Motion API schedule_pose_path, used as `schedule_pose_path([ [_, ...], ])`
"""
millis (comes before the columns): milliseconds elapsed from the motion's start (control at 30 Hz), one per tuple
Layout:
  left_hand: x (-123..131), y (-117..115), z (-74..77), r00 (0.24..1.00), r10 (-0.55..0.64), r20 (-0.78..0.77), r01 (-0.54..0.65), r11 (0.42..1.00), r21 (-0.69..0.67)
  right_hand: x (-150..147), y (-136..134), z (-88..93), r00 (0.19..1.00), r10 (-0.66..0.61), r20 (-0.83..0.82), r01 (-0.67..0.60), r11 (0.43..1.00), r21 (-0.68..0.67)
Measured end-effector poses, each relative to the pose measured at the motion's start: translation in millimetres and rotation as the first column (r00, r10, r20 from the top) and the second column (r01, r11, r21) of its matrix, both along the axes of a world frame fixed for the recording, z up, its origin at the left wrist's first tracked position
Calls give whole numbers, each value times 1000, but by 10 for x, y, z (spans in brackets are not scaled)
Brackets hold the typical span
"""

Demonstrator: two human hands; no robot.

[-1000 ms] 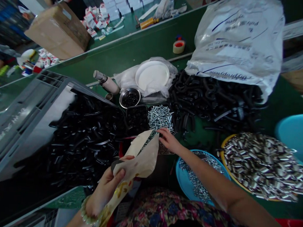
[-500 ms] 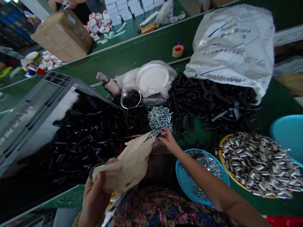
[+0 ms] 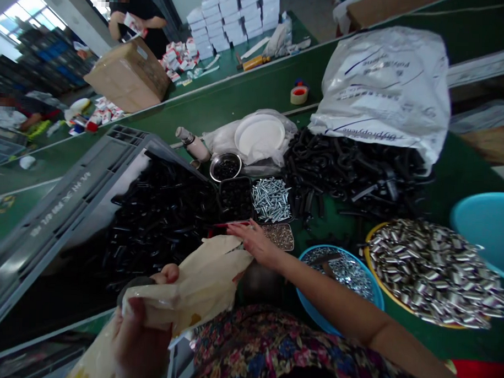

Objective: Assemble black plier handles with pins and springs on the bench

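Note:
My left hand (image 3: 143, 334) is closed around the near end of a crumpled, cream-coloured sheet (image 3: 205, 267) with brownish stains; whether it is paper, cloth or plastic I cannot tell. A dark rounded thing (image 3: 133, 284) sticks out beside that grip, its kind unclear. At the sheet's far edge is my right hand (image 3: 258, 244), fingers stretched out; contact with the sheet is not clear. Just beyond are a tray of small brownish metal pieces (image 3: 280, 236), a tray of silver screws (image 3: 271, 199) and a tray of small black parts (image 3: 235, 198).
To the left stands a grey crate (image 3: 76, 183) of black parts. A blue basin (image 3: 300, 279) and a yellow-rimmed basin (image 3: 369, 245) hold metal pieces at right. Black curved parts (image 3: 339, 164) lie by a white sack (image 3: 383, 89). Another person (image 3: 148, 25) works beyond.
My right hand has moved left from the trays of screws and brownish pieces to the sheet's far edge, fingers straightening. My left hand has shifted left and down with the sheet. The view has tilted slightly.

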State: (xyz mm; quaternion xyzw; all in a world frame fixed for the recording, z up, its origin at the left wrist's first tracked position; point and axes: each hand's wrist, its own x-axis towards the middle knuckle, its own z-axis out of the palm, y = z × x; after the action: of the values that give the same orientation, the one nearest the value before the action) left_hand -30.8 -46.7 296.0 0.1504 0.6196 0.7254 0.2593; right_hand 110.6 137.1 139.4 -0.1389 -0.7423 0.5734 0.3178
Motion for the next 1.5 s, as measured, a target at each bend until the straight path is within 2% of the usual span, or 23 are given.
schedule_pose_path([
  [67,2,-63,72,999,16,-48,-12,997,73,96,-32,98,999,-51,18,51,998,34],
  [167,14,-163,221,992,48,-121,-25,983,184,219,-59,144,985,-172,-11,172,985,-31],
  [233,24,-232,343,987,63,-147,-25,969,247,241,-113,160,988,-150,-46,144,982,-124],
  [267,27,-266,404,983,72,-167,-22,958,285,228,-154,173,990,-130,-51,116,970,-212],
  [300,28,-297,461,978,78,-192,-13,947,322,200,-201,191,994,-98,-43,78,942,-328],
  [333,27,-326,512,973,85,-215,-2,933,360,160,-250,216,998,-55,-27,36,889,-456],
  [400,18,-380,585,964,94,-250,23,904,426,61,-344,287,999,39,-3,-31,741,-671],
  [467,3,-433,614,964,88,-250,40,884,465,-38,-421,387,997,78,-8,-57,641,-766],
  [500,-7,-463,612,967,75,-243,50,879,474,-81,-455,448,997,73,-4,-49,628,-777],
  [533,-19,-494,601,971,60,-232,60,876,478,-117,-488,515,999,50,20,-17,647,-762],
  [567,-31,-527,584,975,40,-218,71,877,476,-148,-525,587,998,31,54,17,702,-712],
  [600,-44,-562,563,979,24,-203,77,878,473,-175,-566,662,996,14,89,44,782,-622],
  [667,-72,-634,520,981,26,-193,70,878,473,-227,-665,807,985,-35,167,92,931,-352],
  [733,-101,-716,483,976,59,-209,44,890,454,-289,-783,923,972,-78,220,100,991,-93],
  [767,-118,-764,467,973,72,-220,33,899,438,-328,-846,964,970,-69,233,74,997,-14],
  [833,-165,-883,436,969,99,-227,3,911,413,-422,-969,1008,969,-40,245,27,998,56],
  [967,-332,-1259,363,963,213,-168,-127,901,414,-657,-1213,1009,960,-75,269,61,996,61],
  [1033,-427,-1531,316,952,274,-140,-201,899,390,-791,-1341,999,952,-42,303,24,998,63],
  [1133,-549,-2010,254,918,382,-110,-321,876,360,-1037,-1539,981,922,92,376,-101,995,3],
  [1267,-776,-2640,227,831,547,-103,-490,807,329,-1506,-1911,932,866,260,426,-249,965,-84],
  [1333,-1000,-2904,241,784,616,-82,-562,759,329,-1804,-2190,901,833,378,404,-351,926,-140],
  [1400,-1345,-3108,264,764,642,-72,-586,736,338,-2156,-2513,879,811,466,354,-420,885,-202],
  [1500,-2132,-3250,297,760,641,-102,-560,727,396,-2800,-2998,889,844,453,287,-399,888,-227],
])
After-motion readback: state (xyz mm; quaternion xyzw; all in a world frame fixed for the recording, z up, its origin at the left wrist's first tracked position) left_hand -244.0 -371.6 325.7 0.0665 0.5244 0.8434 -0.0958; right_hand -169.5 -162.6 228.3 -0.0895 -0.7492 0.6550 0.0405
